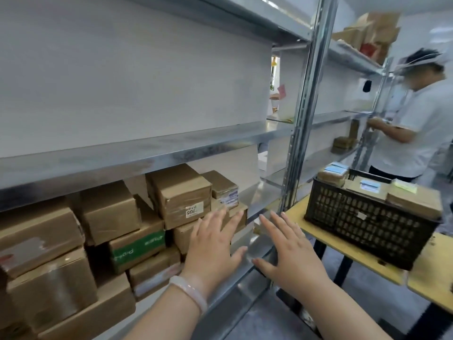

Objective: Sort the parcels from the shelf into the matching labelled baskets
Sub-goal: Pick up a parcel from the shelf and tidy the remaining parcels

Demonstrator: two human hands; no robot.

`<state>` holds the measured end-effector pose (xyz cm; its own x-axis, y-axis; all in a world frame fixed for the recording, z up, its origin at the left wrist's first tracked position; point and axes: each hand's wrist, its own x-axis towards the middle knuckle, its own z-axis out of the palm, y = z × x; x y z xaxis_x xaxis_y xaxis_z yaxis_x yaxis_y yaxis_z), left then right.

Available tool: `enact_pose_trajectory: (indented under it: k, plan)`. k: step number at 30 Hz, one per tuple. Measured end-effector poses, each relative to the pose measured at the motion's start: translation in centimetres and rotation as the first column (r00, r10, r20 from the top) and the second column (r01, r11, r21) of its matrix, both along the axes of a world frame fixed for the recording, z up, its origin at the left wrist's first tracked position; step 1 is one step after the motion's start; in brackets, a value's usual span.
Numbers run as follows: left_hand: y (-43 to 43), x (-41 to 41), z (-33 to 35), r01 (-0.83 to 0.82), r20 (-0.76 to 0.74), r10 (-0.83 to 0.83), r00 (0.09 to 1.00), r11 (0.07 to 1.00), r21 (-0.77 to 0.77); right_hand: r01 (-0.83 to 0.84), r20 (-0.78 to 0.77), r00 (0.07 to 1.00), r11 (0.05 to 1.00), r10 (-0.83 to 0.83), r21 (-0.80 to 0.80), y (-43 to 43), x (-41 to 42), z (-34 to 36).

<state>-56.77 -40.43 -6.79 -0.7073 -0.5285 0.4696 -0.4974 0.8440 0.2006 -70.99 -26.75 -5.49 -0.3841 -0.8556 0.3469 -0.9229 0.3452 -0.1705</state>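
Note:
Several brown cardboard parcels are stacked on the lower metal shelf (255, 209). One parcel (180, 192) bears a white label reading 705. My left hand (213, 246), fingers straight and spread, is stretched toward a low parcel (182, 235) under it and holds nothing. My right hand (291, 251) is also spread flat beside it, over the shelf's bare right end, apart from any parcel. A black slatted basket (362, 222) stands on a yellow table (367, 261) to the right, holding several labelled parcels.
A steel upright (301, 123) splits this shelving bay from another one. The shelf above (122, 158) is bare. A person in a white shirt (416, 128) stands at the far right shelves, handling something. More boxes sit on the top right shelf (375, 33).

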Motion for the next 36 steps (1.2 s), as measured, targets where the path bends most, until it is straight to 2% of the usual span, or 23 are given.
enact_pose_trajectory:
  k: [6,11,16,19,22,25,30,33,36]
  plan:
    - [-5.2,-8.4,0.2,0.041,-0.002,-0.041,0.999,0.997,0.072,0.043,-0.011,0.999,0.999,-0.042,0.022,-4.8,-7.1,0.3]
    - [-7.8,-13.1,-0.9,0.040,0.084,-0.050,0.995,0.993,0.113,0.027,0.141,0.990,1.000,-0.027,0.009,-7.7,-11.4,-0.9]
    - [-12.0,-16.9,-1.0,-0.073,0.118,0.050,0.992,0.976,0.204,-0.050,0.245,0.968,0.998,0.058,-0.038,-12.9,-15.7,-1.8]
    - [-14.1,-19.1,-1.5,-0.168,0.170,0.124,0.978,0.947,0.275,-0.129,0.241,0.962,0.991,0.132,-0.031,-16.4,-18.6,-2.5]
    - [-16.3,-21.3,-1.6,-0.285,0.168,0.239,0.956,0.891,0.354,-0.213,0.235,0.949,0.977,0.212,-0.021,-19.9,-21.7,-2.5]
    - [-18.6,-23.5,-1.3,-0.430,0.202,0.380,0.903,0.824,0.369,-0.271,0.228,0.937,0.963,0.264,-0.001,-22.9,-25.1,-1.9]
    - [-22.2,-27.3,-1.2,-0.667,0.367,0.557,0.745,0.602,0.440,-0.356,0.296,0.893,0.935,0.339,0.003,-26.6,-30.3,-1.6]
    - [-23.5,-29.2,-1.6,-0.752,0.461,0.594,0.659,0.529,0.394,-0.421,0.303,0.868,0.906,0.393,0.034,-28.3,-32.5,-2.2]
    - [-23.9,-30.3,-2.0,-0.811,0.472,0.660,0.584,0.456,0.366,-0.476,0.324,0.836,0.879,0.442,0.030,-29.7,-34.2,-3.1]
